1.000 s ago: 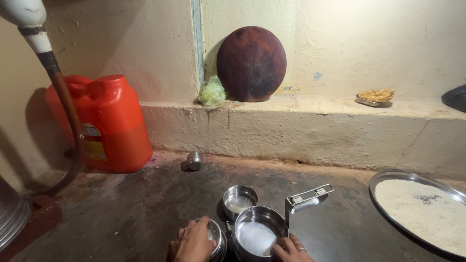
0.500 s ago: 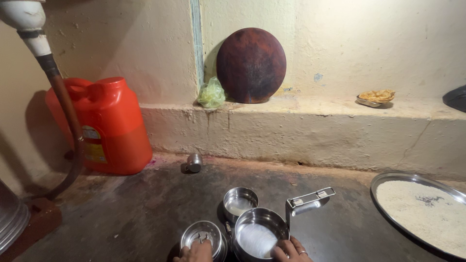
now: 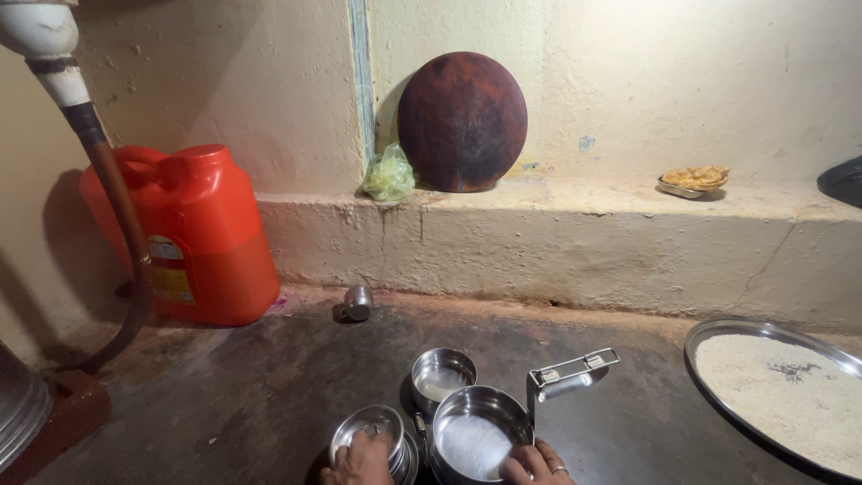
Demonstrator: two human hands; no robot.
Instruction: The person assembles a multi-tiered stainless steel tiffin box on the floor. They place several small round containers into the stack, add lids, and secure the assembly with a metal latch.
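At the bottom edge of the head view, my left hand (image 3: 361, 460) rests on a small steel bowl (image 3: 371, 429), fingers curled over its near rim. My right hand (image 3: 537, 465), with a ring on one finger, touches the near rim of a larger steel container (image 3: 480, 437) that holds something white. Behind them stands a smaller steel container (image 3: 443, 374), and a metal clip handle (image 3: 572, 374) juts up to the right. Most of both hands is cut off by the frame.
A red jerrycan (image 3: 193, 235) and a brown hose (image 3: 117, 224) stand at the left. A small steel cup (image 3: 358, 303) lies by the ledge. A round dark board (image 3: 462, 121), a green bag (image 3: 389, 174) and a small dish (image 3: 691, 180) sit on the ledge. A steel plate of grain (image 3: 781, 395) is at right.
My left hand slid back toward me off the top of the small steel bowl, uncovering it. The right hand stayed at the larger container's rim.
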